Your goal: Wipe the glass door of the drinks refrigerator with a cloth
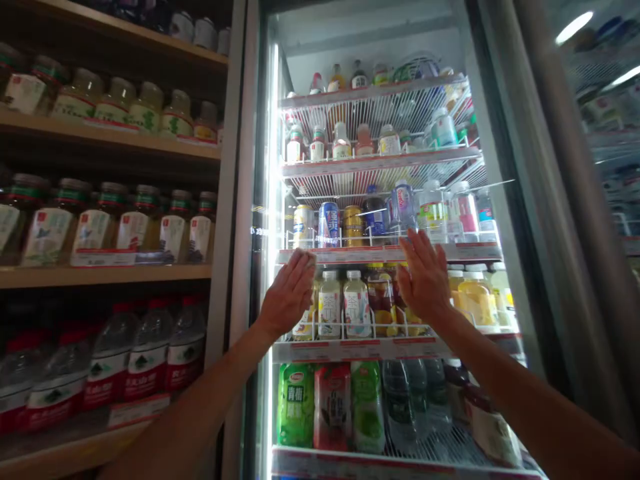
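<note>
My left hand (290, 293) is raised at the left side of a lit drinks fridge (377, 258), its fingers pressed together and bent at the tips. A small pale bit shows at those fingertips; what it is cannot be made out. Bottles with white labels (329, 307) stand on the shelf behind this hand. My right hand (425, 275) is held up flat, fingers stretched out, in front of the middle shelves. Behind its fingertips leans a clear bottle with a purple label (403, 203). Faint reflections and lettering suggest a glass pane before the shelves.
Wooden shelves (150, 275) on the left carry rows of juice bottles (95, 223) and red-capped water bottles (153, 347). Low in the fridge stand green and red drink bottles (296, 405). A metal frame (555, 200) runs along the right.
</note>
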The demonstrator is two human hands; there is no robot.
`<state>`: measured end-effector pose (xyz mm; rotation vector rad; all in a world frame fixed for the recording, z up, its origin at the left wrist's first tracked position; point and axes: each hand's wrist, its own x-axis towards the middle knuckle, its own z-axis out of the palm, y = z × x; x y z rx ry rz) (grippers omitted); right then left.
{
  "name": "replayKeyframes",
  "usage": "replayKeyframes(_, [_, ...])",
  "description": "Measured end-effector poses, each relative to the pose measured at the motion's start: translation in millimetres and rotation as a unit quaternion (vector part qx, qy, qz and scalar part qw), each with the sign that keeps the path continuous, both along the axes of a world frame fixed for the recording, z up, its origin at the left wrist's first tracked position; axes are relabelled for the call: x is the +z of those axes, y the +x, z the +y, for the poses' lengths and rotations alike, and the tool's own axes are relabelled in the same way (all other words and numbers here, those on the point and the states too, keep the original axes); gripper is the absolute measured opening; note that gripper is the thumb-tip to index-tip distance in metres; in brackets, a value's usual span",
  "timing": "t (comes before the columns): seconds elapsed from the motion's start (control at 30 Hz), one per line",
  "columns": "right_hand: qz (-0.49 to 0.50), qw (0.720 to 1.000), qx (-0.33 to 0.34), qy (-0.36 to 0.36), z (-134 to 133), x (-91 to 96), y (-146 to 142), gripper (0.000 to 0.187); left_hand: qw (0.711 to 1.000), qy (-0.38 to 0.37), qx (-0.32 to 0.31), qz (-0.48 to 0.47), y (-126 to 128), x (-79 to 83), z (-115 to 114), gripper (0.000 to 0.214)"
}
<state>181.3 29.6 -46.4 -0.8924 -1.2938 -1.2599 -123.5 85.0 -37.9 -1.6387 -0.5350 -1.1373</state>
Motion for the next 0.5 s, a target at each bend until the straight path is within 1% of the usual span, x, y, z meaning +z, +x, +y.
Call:
replayKeyframes(0.03, [-0.003,1.000,0.002,-0.002,0.8,-0.9,-1.8,0.057,1.000,0.008,0.002,-0.005,-5.4,-3.2,0.6,0.057])
replayKeyframes(0.13, [-0.008,1.000,0.009,0.004,3.0,-4.0,-4.0,0.059,0.992,0.043,0.001,-0.120,-15.0,-16.3,0.4,0.060])
replayKeyframes(0.17, [-0.007,1.000,0.011,0.005,3.7,-5.3,-3.6,0.059,0.990,0.043,0.001,-0.132,-14.7,-23.5,-1.2,0.062])
replayKeyframes(0.2, [-0.006,1.000,0.012,0.007,4.3,-6.7,-2.8,0.060,0.993,0.037,0.003,-0.110,-12.7,-31.8,-3.5,0.064])
replayKeyframes(0.27, [-0.007,1.000,0.012,0.004,4.7,-10.1,-0.5,0.060,1.000,0.016,0.006,0.008,-5.8,-48.6,-9.3,0.066])
replayKeyframes(0.3, [-0.011,1.000,0.012,0.001,4.6,-12.0,1.0,0.059,0.998,0.006,0.008,0.067,-2.0,-54.9,-11.8,0.066])
replayKeyframes(0.33, [-0.016,1.000,0.012,-0.001,4.2,-13.9,2.9,0.059,0.995,-0.002,0.009,0.101,1.7,-59.0,-13.7,0.065])
replayKeyframes(0.37, [-0.020,1.000,0.012,-0.003,3.6,-15.9,5.1,0.058,0.995,-0.005,0.006,0.097,5.2,-60.7,-14.8,0.063])
replayKeyframes(0.4, [-0.021,1.000,0.011,-0.005,2.9,-17.9,7.8,0.057,0.998,-0.002,0.002,0.056,8.9,-60.6,-15.2,0.062])
replayKeyframes(0.47, [-0.014,1.000,0.008,-0.007,1.4,-21.9,14.5,0.056,0.998,0.003,-0.007,-0.055,18.4,-58.0,-14.8,0.061])
replayKeyframes(0.5, [-0.006,1.000,0.006,-0.009,0.6,-24.0,18.5,0.056,0.997,0.006,-0.013,-0.076,24.7,-57.0,-14.9,0.062])
